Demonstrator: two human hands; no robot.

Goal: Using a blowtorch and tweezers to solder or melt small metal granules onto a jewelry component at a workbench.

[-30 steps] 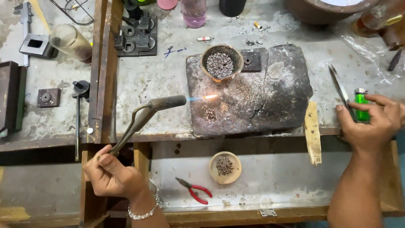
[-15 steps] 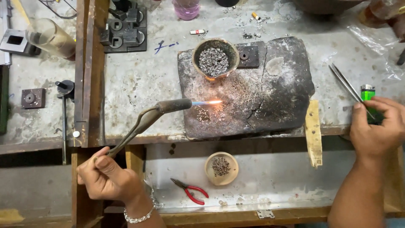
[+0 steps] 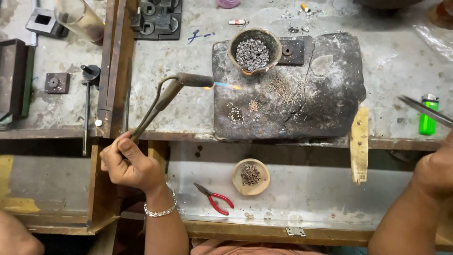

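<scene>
Torch (image 3: 165,97): lit, its blue-orange flame pointing toward 3 o'clock, just short of the charred soldering block (image 3: 302,94); the stem runs down toward 7 o'clock into my grip.
Left hand (image 3: 130,165): closed around the torch's lower end, thumb up along the stem, at the bench's front edge.
Step in hand: as I judge it, I am bringing the flame onto the block, heat not yet settled on any one piece.
Block: dark and cracked, with small metal bits (image 3: 255,106) and fine wires scattered at its centre; a crucible (image 3: 254,51) full of grey granules sits at its 11 o'clock corner.
Lower tray: a small dish (image 3: 250,176) of scraps, with red-handled pliers (image 3: 214,198) at its 8 o'clock.
Next move: likely calls for a steady flame swung toward the loose bits, and tweezers brought close without crossing it.
Right hand (image 3: 436,170): at the frame's edge, seemingly holding the tweezers (image 3: 424,111), though I cannot see the fingers closing.
Green lighter (image 3: 428,120): upright, just under the tweezers.
</scene>
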